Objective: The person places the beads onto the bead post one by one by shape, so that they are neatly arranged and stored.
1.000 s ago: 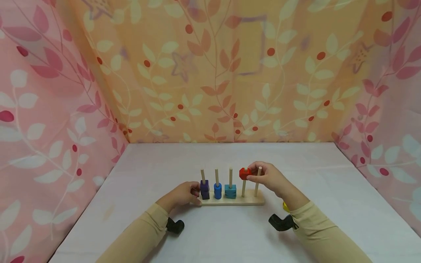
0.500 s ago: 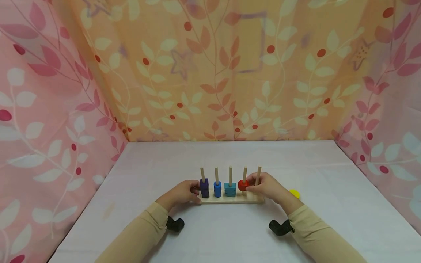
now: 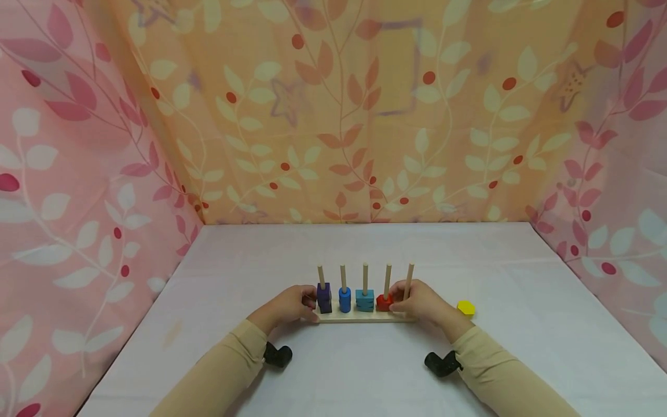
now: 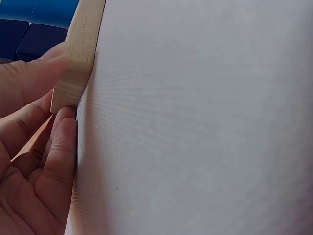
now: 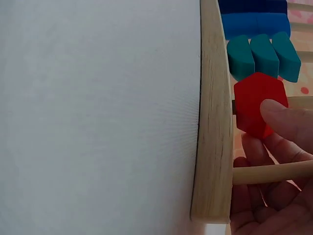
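Hands (image 3: 424, 300) around red block (image 3: 384, 302)

Red hexagonal block (image 3: 384, 302), threaded on the fourth peg (image 3: 387, 279) from the left and seated at the bottom on the wooden base (image 3: 365, 316), pinched by the fingers of the right hand (image 3: 419, 301). The base is a flat, pale board lying on the table, carrying five upright pegs. Its left end is held by the left hand (image 3: 289, 305).
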